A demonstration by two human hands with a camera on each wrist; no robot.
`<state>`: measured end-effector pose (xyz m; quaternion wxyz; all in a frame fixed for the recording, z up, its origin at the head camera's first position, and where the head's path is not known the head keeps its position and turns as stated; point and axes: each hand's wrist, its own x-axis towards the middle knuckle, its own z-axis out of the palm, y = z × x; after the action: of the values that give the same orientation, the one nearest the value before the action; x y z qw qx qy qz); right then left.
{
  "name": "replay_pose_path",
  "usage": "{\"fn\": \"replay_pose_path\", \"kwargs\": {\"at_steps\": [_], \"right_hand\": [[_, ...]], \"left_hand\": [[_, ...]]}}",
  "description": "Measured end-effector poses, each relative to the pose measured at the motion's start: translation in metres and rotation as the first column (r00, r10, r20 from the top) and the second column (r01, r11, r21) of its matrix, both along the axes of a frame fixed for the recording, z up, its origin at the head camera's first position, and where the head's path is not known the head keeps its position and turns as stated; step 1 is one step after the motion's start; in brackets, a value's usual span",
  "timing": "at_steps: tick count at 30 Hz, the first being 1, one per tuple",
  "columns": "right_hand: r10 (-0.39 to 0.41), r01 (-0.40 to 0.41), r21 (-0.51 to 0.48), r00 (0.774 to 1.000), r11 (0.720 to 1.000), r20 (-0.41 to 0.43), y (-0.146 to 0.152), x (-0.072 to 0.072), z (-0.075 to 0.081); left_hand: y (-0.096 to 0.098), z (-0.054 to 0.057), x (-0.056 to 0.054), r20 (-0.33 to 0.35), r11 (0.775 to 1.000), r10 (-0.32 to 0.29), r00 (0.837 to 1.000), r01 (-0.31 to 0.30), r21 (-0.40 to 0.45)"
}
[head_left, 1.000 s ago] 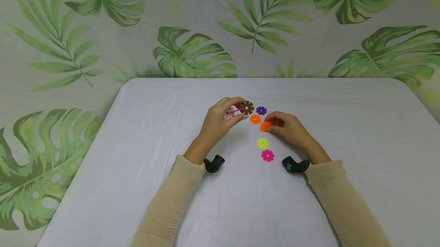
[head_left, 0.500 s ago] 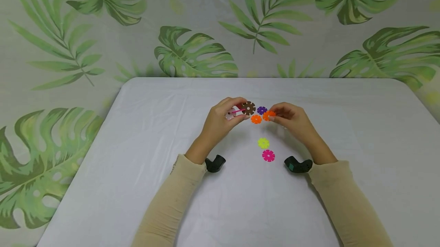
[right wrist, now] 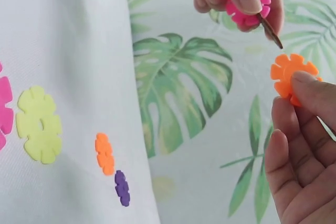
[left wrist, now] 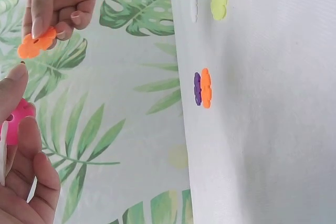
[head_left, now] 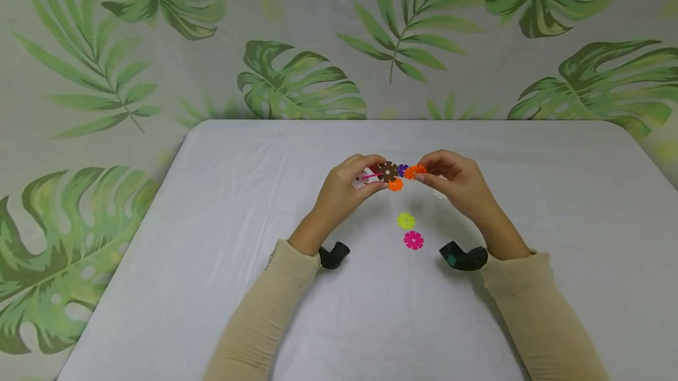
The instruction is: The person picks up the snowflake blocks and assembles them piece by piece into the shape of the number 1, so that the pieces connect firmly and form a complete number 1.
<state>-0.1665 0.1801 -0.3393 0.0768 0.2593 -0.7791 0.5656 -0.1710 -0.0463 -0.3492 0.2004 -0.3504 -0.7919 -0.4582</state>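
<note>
My left hand (head_left: 344,192) holds a few notched plastic discs slotted together above the table. A brown disc (head_left: 388,172) faces outward, a pink disc (right wrist: 244,19) stands edge-on to it, and a whitish disc (head_left: 362,180) sits partly behind the fingers. Between thumb and fingertips, my right hand (head_left: 463,186) pinches an orange disc (right wrist: 286,69). In the right wrist view this disc is close to the brown disc's edge, with a small gap between them. Below the hands, a purple disc (head_left: 403,169) and another orange disc (head_left: 395,185) lie on the table.
Nearer the front lie a yellow-green disc (head_left: 406,220) and a pink disc (head_left: 414,240). A white disc (head_left: 439,195) is partly hidden by the right hand. Black wrist devices (head_left: 335,255) stick out inward from both sleeves. A leaf-patterned cloth (head_left: 296,83) hangs behind the white table (head_left: 238,192).
My right hand has lifted the orange disc from above the yellow-green one, up and away toward the brown disc. The left hand has shifted slightly right with its joined discs.
</note>
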Motion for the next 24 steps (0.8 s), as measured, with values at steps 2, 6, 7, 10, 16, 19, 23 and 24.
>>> {"fn": "replay_pose_path", "kwargs": {"at_steps": [2,6,7,10,16,19,23,24], "right_hand": [[0.005,-0.005,0.005,1.000,1.000,-0.027,-0.003,0.004,0.007],[0.001,0.001,0.027,0.998,1.000,-0.065,-0.010,0.014,0.020],[-0.006,0.009,0.040,0.997,0.999,-0.072,-0.012,0.016,0.023],[-0.021,0.027,0.071,0.996,0.997,-0.090,-0.014,0.020,0.027],[-0.023,0.037,0.090,0.989,0.995,-0.144,-0.016,0.022,0.030],[-0.012,0.026,0.080,0.986,0.996,-0.167,-0.014,0.020,0.027],[0.005,0.008,0.062,0.980,0.998,-0.197,-0.011,0.012,0.017],[0.007,0.006,0.060,0.978,0.998,-0.208,-0.010,0.010,0.014]], "left_hand": [[0.001,0.000,0.001,0.002,1.000,-0.004,1.000,0.004,-0.005],[0.002,0.001,0.002,0.008,1.000,-0.012,1.000,0.012,-0.013],[0.002,0.001,0.002,0.009,1.000,-0.015,1.000,0.015,-0.015],[0.002,0.001,0.002,0.010,1.000,-0.017,1.000,0.017,-0.021],[0.002,0.001,0.003,0.021,1.000,-0.023,1.000,0.023,-0.021],[0.002,0.001,0.003,0.026,0.999,-0.035,0.999,0.035,-0.010],[0.003,0.001,0.003,0.037,0.999,-0.052,0.998,0.052,-0.005],[0.003,0.000,0.003,0.040,0.998,-0.055,0.998,0.056,-0.007]]}}
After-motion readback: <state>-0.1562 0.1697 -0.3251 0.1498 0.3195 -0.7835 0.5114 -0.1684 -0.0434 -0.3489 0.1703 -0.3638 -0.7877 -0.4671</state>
